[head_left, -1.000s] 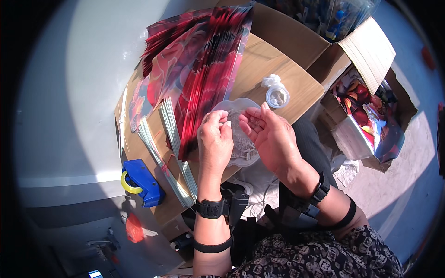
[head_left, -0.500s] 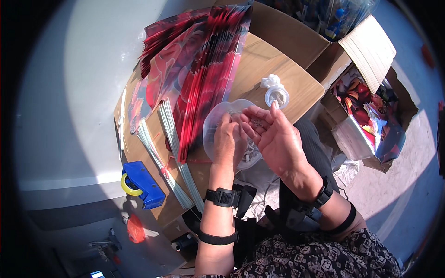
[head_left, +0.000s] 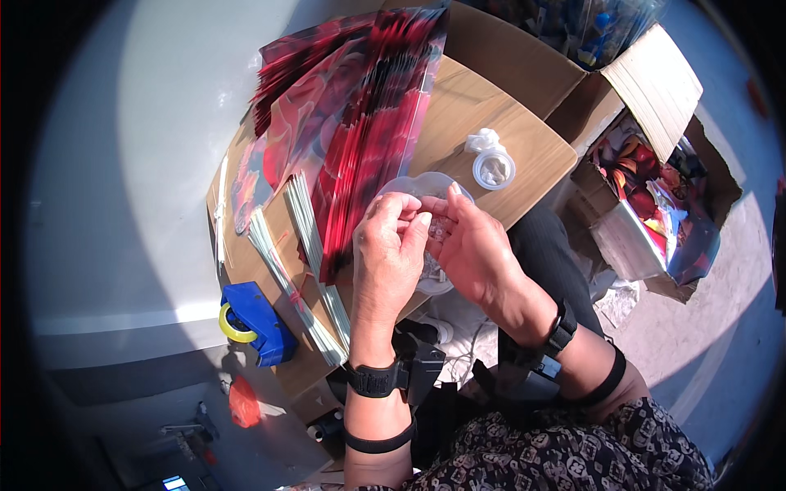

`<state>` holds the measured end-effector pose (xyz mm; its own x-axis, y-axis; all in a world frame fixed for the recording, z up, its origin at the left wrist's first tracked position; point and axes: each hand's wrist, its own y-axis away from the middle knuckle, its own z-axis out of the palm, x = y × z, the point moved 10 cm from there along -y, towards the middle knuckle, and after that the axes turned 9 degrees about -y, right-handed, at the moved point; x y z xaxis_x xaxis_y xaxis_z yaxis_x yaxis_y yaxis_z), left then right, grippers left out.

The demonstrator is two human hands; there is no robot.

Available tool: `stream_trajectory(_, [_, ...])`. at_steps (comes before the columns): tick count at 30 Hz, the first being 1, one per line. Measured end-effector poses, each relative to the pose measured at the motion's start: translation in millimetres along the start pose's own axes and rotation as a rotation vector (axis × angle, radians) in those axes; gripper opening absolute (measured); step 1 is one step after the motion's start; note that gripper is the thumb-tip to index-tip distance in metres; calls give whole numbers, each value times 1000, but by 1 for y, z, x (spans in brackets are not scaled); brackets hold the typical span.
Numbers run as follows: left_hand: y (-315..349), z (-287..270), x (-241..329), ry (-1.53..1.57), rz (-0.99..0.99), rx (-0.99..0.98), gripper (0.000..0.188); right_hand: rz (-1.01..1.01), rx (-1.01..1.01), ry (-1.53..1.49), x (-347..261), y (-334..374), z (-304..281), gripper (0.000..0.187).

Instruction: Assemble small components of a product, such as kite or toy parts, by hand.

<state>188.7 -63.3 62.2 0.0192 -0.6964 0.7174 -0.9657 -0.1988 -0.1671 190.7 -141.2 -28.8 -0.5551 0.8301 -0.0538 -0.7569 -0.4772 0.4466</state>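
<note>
Over a translucent plastic bowl [head_left: 446, 184] of small whitish pieces, my two hands meet at the fingertips. My right hand [head_left: 483, 254] is cupped, palm up, with small clear-white pieces [head_left: 440, 229] lying in its curled fingers. Beside it my left hand [head_left: 389, 258] has bent fingers, with its thumb near the index finger; whatever they pinch is too small to make out. Both hands cover much of the bowl. Left of them lie bundles of thin pale sticks [head_left: 307, 217], some tied with red string, and a fanned stack of glossy red printed sheets [head_left: 360, 155].
A small round tub [head_left: 494, 170] with crumpled white plastic stands on the wooden table [head_left: 524, 139] at right. A blue tape dispenser [head_left: 258, 323] sits at the left edge. An open cardboard box [head_left: 626, 237] of colourful printed items stands beyond the right side.
My left hand has turned and drawn slightly nearer to me, its thumb now showing by the right fingers. My right hand has curled more and shifted a little left and down.
</note>
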Motion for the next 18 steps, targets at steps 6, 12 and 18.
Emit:
stream_trajectory(6, [16,16,-36,-493,-75,-174,17,-106,-48,-6,-19,-1,1,39])
stream_trajectory(12, [16,38,-45,-566,-22,-184,20,-79,-42,-16,-12,-2,0,41])
stream_trajectory(18, [7,38,-49,-608,-25,-117,9,-29,-48,-17,-7,-7,-6,41])
